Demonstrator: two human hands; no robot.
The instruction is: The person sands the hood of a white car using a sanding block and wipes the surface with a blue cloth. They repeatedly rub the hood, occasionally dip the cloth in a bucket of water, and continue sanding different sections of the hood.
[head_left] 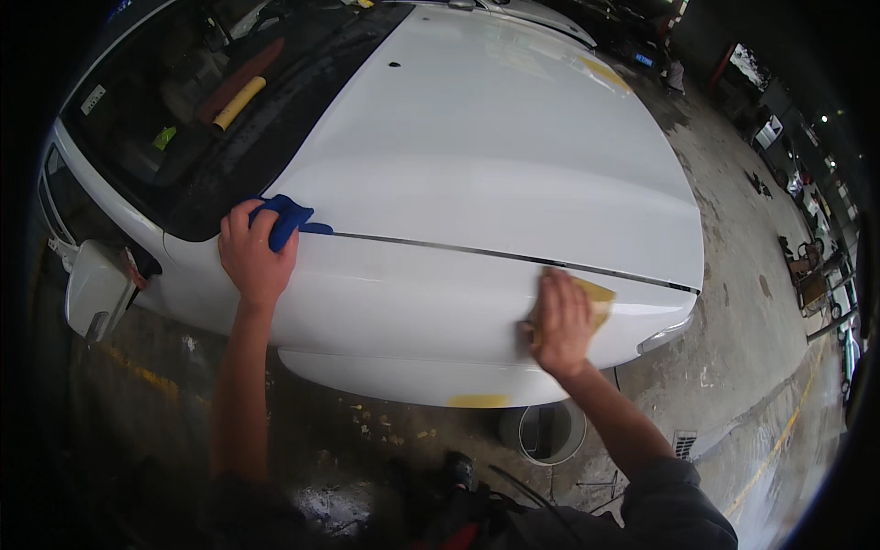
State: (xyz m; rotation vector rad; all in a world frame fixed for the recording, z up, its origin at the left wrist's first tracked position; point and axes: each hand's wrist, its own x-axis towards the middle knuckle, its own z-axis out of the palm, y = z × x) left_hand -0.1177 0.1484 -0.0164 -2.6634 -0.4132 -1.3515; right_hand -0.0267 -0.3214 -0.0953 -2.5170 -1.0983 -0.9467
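A white car stands before me, its hood [495,137] and near fender [403,293] parted by a dark seam. At the windshield's lower corner, my left hand [249,261] is closed around a bunched blue cloth [291,220], part of which lies along the seam. Farther right, toward the headlight [667,335], my right hand [561,325] presses a yellow sheet of sandpaper [599,301] against the fender just below the seam. The hand is slightly smeared by motion, and its palm hides part of the sheet.
The side mirror [96,289] sticks out at the left. A bucket [579,438] stands on the floor below the fender. Yellow patches mark the fender's lower edge [477,401] and the hood's far corner [605,73]. A floor drain grate [685,444] lies to the right.
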